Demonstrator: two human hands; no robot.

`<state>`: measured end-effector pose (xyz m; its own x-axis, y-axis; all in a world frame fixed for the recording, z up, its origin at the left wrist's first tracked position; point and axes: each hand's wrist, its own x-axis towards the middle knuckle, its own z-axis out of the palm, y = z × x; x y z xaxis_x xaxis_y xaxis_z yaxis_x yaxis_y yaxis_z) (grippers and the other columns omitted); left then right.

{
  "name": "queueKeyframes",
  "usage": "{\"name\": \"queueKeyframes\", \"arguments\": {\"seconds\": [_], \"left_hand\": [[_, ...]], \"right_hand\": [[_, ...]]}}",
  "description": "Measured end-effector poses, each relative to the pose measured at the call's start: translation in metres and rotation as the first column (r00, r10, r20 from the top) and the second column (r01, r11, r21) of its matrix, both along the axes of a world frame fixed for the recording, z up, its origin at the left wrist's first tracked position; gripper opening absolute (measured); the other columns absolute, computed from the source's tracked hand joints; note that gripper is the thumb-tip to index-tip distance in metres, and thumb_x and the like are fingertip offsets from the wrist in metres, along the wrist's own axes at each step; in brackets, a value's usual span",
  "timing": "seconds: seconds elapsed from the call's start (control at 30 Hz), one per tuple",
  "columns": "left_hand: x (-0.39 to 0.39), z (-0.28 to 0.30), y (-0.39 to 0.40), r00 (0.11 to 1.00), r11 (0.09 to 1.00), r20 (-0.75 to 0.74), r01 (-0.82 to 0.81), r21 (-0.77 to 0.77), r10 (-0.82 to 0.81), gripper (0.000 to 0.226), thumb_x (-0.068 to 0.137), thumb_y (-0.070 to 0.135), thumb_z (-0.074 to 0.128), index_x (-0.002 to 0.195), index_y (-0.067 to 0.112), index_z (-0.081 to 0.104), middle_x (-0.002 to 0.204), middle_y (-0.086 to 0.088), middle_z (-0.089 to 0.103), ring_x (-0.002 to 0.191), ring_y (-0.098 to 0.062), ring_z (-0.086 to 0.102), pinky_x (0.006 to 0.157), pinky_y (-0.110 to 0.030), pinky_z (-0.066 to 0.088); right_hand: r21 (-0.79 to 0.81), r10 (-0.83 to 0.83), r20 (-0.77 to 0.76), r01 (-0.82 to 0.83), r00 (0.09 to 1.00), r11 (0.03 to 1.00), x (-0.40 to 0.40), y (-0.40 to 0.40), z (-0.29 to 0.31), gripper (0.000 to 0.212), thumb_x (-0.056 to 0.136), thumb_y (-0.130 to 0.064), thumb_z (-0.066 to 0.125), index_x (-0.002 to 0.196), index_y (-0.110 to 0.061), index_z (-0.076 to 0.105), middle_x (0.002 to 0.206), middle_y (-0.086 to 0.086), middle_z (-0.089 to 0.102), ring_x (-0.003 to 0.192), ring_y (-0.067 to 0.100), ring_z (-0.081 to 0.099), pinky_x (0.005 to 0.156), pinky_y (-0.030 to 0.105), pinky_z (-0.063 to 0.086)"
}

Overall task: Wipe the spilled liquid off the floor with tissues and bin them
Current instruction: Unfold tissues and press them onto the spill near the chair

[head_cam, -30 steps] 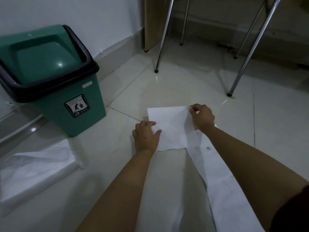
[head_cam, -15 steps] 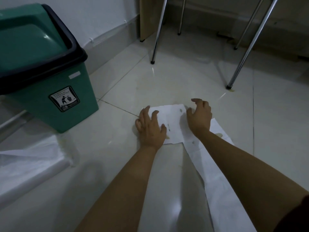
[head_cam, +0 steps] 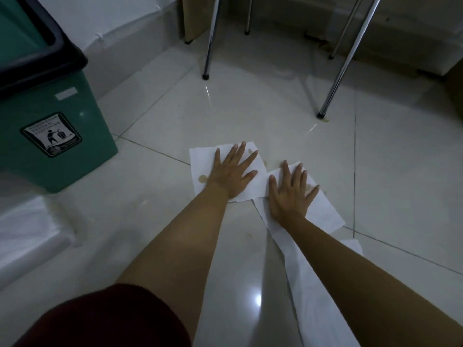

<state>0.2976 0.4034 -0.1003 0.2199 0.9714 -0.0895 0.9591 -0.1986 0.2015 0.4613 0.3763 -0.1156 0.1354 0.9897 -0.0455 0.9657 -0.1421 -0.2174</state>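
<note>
Step in hand: blotting. Left hand (head_cam: 231, 172) lay flat, fingers spread, pressing one tissue (head_cam: 200, 161) onto the floor (head_cam: 250, 108); brownish stains showed through near the wrist and fingertips. Right hand (head_cam: 290, 191) likewise flat and splayed on a second tissue (head_cam: 325, 214), just beside the first. Neither hand gripped anything. Bin (head_cam: 57, 136) stood well left, lid closed. Next move, judged: gather the soaked sheets and carry them to the bin.

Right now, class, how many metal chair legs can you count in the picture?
4. One stands left of centre, a thin one behind it, a long slanted one on the right, a thin one behind that. Others may lie outside the frame.
</note>
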Motion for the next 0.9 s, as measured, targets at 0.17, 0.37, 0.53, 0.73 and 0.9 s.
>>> {"name": "queueKeyframes", "arguments": {"seconds": [0.17,0.37,0.53,0.73,0.9], "left_hand": [[-0.004,-0.013,-0.008,0.996,0.995,-0.084,0.029,0.099,-0.021,0.055,0.100,0.048,0.016,0.150,0.036,-0.003,0.161,0.003,-0.008,0.149,-0.016,-0.005,0.118,-0.054,-0.003],[-0.003,-0.016,-0.007,0.996,0.992,-0.081,0.033,0.123,-0.023,0.056,0.100,0.048,0.015,0.150,0.036,-0.004,0.161,0.003,-0.007,0.149,-0.016,-0.004,0.119,-0.054,-0.002],[-0.002,-0.014,-0.008,0.999,0.992,-0.037,0.015,0.122,-0.011,0.056,0.100,0.047,0.019,0.151,0.034,-0.002,0.161,0.004,-0.006,0.149,-0.015,-0.004,0.119,-0.052,-0.004],[0.019,-0.005,-0.010,0.998,0.996,-0.021,0.061,0.064,-0.060,0.057,0.100,0.050,0.016,0.150,0.035,-0.006,0.161,0.003,-0.009,0.149,-0.015,-0.007,0.119,-0.053,-0.005],[0.021,-0.003,-0.009,0.994,0.996,-0.057,0.090,0.018,-0.089,0.055,0.100,0.048,0.014,0.151,0.035,-0.004,0.161,0.003,-0.009,0.149,-0.016,-0.008,0.119,-0.052,-0.004]], "right_hand": [[0.041,-0.004,0.058,0.001,0.998,0.999,-0.003,-0.001,-0.011,0.061,0.098,-0.056,0.011,0.151,-0.033,-0.008,0.161,0.002,-0.011,0.149,0.023,-0.008,0.119,0.050,-0.008],[0.020,-0.011,0.043,0.010,0.999,1.000,-0.004,0.000,-0.008,0.059,0.099,-0.053,0.009,0.151,-0.034,-0.009,0.161,0.001,-0.012,0.149,0.022,-0.009,0.118,0.050,-0.010],[0.108,0.011,-0.112,0.001,0.994,0.994,0.002,-0.010,0.008,0.056,0.101,-0.046,0.013,0.153,-0.030,0.001,0.162,0.000,-0.006,0.149,0.018,-0.007,0.118,0.047,-0.014],[0.115,-0.136,-0.150,0.153,0.979,0.981,0.026,-0.039,0.014,0.054,0.102,-0.044,0.017,0.152,-0.026,0.014,0.162,0.001,0.001,0.149,0.017,-0.003,0.119,0.048,-0.012],[0.115,-0.092,-0.062,0.099,0.994,0.988,0.041,-0.056,0.017,0.060,0.098,-0.048,0.008,0.152,-0.023,0.016,0.162,0.002,0.003,0.150,0.017,-0.003,0.119,0.049,-0.011]]}}
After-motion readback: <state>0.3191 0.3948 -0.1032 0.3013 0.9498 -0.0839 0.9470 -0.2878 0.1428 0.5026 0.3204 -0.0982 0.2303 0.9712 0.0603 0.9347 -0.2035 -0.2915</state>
